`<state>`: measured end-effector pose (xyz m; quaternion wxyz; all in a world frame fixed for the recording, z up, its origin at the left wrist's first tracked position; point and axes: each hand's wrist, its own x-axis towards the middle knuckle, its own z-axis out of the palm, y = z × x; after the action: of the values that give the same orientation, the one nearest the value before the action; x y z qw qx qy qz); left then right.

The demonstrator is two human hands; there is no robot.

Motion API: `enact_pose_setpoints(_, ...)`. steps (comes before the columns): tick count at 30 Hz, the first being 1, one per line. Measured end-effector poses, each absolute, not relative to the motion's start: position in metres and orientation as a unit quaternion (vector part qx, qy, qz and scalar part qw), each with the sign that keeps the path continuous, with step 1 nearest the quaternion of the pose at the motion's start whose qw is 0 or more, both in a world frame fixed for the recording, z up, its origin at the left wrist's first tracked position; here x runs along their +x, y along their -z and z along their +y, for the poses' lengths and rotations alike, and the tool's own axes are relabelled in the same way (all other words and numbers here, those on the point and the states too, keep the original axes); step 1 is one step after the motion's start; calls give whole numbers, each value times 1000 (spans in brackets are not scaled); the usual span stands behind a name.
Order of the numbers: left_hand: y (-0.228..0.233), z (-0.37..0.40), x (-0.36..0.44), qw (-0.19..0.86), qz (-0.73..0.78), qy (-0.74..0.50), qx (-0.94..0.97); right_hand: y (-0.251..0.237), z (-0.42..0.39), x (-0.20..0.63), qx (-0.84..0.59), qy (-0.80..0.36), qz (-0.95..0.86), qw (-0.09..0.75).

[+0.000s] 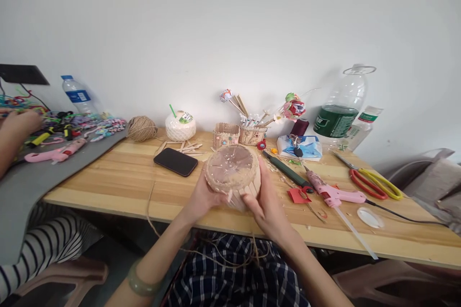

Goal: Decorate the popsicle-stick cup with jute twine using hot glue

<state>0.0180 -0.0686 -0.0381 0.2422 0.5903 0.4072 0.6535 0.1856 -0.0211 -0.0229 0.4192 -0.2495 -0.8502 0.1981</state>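
Between my two hands is a round container (236,168) with a clear, see-through face turned up towards me, a twine-wrapped rim and pale wooden sticks around its side. My left hand (205,196) grips its left side, and my right hand (264,201) wraps its right side with the thumb in front. The container is above the table's front edge; whether it touches the wood I cannot tell. Loose twine (230,264) trails across the lap and up over the table edge. A black phone (175,161) lies to the left of the container.
Right: a pink glue gun (333,192) with cord, red-and-yellow-handled scissors (374,183), a dark green tool (288,170) and a large bottle (338,105). Behind: stick-covered boxes (226,135), a coconut (180,127) and a twine ball (142,128). Left: another person's hand (21,122) over coloured yarn.
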Motion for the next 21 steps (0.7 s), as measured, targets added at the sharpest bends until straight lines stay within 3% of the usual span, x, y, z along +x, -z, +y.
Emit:
enact_pose_setpoints(5,35,-69,15,211,397,-679,580,6,-24,192,-268,-366,-804,384)
enact_pose_setpoints(11,29,-72,12,222,377,-693,573,-4,-22,193,-232,-533,-704,408)
enact_pose_setpoints(17,22,-73,12,284,344,-711,543,-6,-21,192,-202,-570,-676,421)
enact_pose_setpoints(21,17,-74,9,347,363,-719,481,-13,-23,191,-261,-553,-693,383)
